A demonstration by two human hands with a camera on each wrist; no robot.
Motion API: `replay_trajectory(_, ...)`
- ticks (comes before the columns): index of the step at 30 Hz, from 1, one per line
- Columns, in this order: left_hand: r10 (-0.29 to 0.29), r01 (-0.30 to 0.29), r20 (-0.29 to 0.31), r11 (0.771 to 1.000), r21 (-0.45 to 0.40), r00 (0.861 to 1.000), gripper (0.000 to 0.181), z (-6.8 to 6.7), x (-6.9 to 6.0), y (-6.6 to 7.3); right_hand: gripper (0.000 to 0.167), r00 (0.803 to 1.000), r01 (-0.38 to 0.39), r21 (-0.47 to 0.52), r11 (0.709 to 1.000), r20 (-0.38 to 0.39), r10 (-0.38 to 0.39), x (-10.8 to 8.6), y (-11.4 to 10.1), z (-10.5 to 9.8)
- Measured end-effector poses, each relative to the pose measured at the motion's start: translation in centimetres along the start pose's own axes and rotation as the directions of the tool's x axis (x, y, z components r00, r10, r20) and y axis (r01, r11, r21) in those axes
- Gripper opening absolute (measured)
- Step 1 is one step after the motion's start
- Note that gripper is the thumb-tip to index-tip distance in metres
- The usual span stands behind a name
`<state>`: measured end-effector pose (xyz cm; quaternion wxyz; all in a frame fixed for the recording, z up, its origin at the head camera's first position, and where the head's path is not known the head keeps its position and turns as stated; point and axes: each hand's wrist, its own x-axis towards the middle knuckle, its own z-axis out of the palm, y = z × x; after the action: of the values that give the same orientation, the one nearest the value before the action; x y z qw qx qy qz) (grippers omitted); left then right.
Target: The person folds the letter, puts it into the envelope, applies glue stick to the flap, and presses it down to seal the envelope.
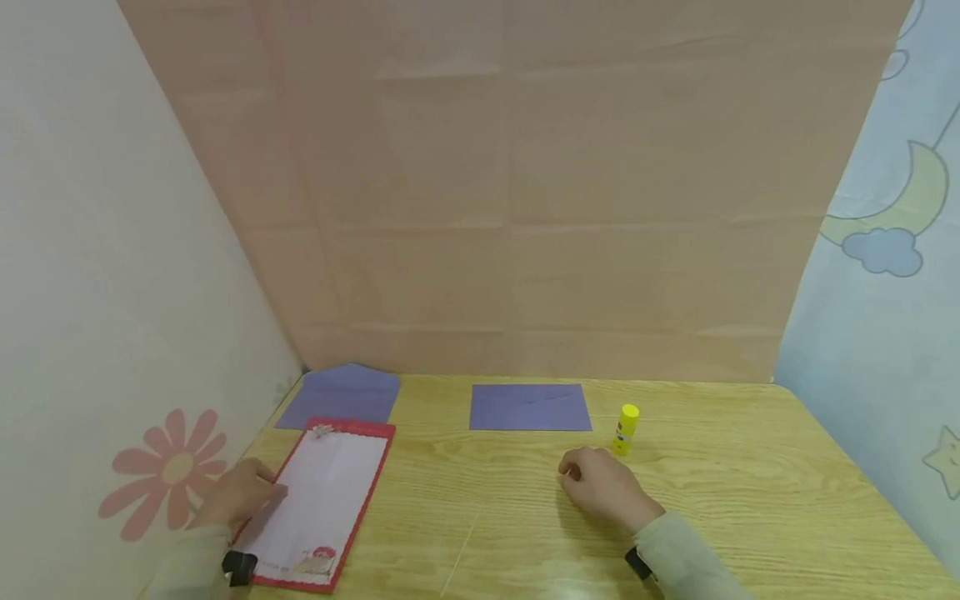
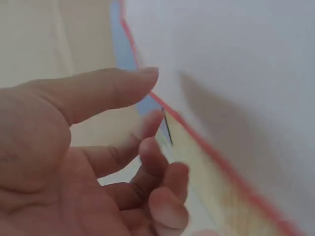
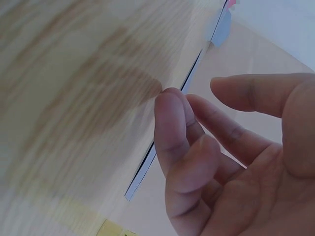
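Observation:
A white sheet or pad with a red border [image 1: 330,492] lies at the left of the table, small pictures at two corners. My left hand [image 1: 238,493] is at its left edge; in the left wrist view that hand [image 2: 93,132] has thumb and index finger apart near the red edge, other fingers loosely bent. Whether it touches the sheet, I cannot tell. Over the table's middle right, my right hand [image 1: 606,490] holds nothing, and the right wrist view shows its fingers [image 3: 170,120] loosely bent. Just behind it stands a yellow glue stick [image 1: 626,429].
A purple envelope [image 1: 341,398] with its flap raised lies at the back left, partly behind the red-bordered sheet. Another flat purple envelope [image 1: 529,407] lies at the back centre of the wooden table [image 1: 750,500]. Walls stand behind and on both sides.

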<state>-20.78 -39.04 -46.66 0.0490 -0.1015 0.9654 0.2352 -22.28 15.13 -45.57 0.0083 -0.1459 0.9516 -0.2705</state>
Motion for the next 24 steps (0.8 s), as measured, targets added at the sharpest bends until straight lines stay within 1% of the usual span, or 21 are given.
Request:
replay_trajectory(1,0.011,-0.011,0.005,1.0,-0.017,1.0,0.05,0.1,-0.3,0.4,0.007,1.0,-0.003,0.002,1.0,0.001,0.003,0.0,0.0,0.0)
replay_trajectory(2,0.007,-0.007,0.012,1.0,-0.03,1.0,0.049,0.1,-0.5,0.8,0.007,1.0,-0.005,0.004,1.0,0.002,0.005,0.0,0.0,0.1)
replay_trajectory(4,-0.002,0.002,0.011,1.0,-0.022,1.0,0.057,0.3,-0.8,1.5,0.007,1.0,-0.009,0.01,1.0,0.004,0.009,0.0,0.0,0.1)
replay_trajectory(5,-0.018,0.018,0.012,1.0,-0.005,1.0,0.062,0.4,-0.9,1.8,0.007,1.0,-0.008,0.012,1.0,0.005,0.008,0.0,0.0,0.1)
replay_trajectory(6,-0.05,0.05,0.017,0.999,0.01,0.999,0.067,0.5,-1.1,2.2,0.008,1.0,-0.01,0.015,1.0,0.007,0.01,0.0,0.0,0.1)
replay_trajectory(8,-0.09,0.089,0.028,0.995,0.04,0.996,0.076,0.7,-1.2,2.5,0.008,1.0,-0.011,0.012,1.0,0.011,0.011,0.1,0.0,0.2)
replay_trajectory(10,-0.094,0.092,0.032,0.994,0.062,0.995,0.083,1.0,-1.4,2.7,0.008,1.0,-0.013,0.011,1.0,0.012,0.013,0.0,0.0,0.3)
replay_trajectory(12,-0.085,0.082,0.042,0.995,0.061,0.995,0.09,1.2,-1.3,2.7,0.008,1.0,-0.015,0.012,1.0,0.012,0.014,0.0,0.0,0.4)
replay_trajectory(16,-0.062,0.06,0.057,0.998,0.032,0.996,0.084,1.3,-1.0,2.9,0.008,1.0,-0.015,0.015,1.0,0.013,0.015,0.0,0.0,0.4)
replay_trajectory(20,-0.072,0.072,0.068,0.997,-0.001,0.995,0.084,1.4,-0.9,3.1,0.008,1.0,-0.014,0.013,1.0,0.024,0.014,0.1,0.0,0.4)
replay_trajectory(23,-0.095,0.097,0.076,0.995,-0.027,0.993,0.089,1.3,-0.9,3.2,0.008,0.999,-0.015,0.02,1.0,0.036,0.015,0.1,-0.1,0.4)
replay_trajectory(24,-0.1,0.103,0.08,0.994,-0.031,0.992,0.088,1.3,-0.8,3.3,0.007,0.999,-0.015,0.022,1.0,0.039,0.014,0.1,-0.1,0.4)
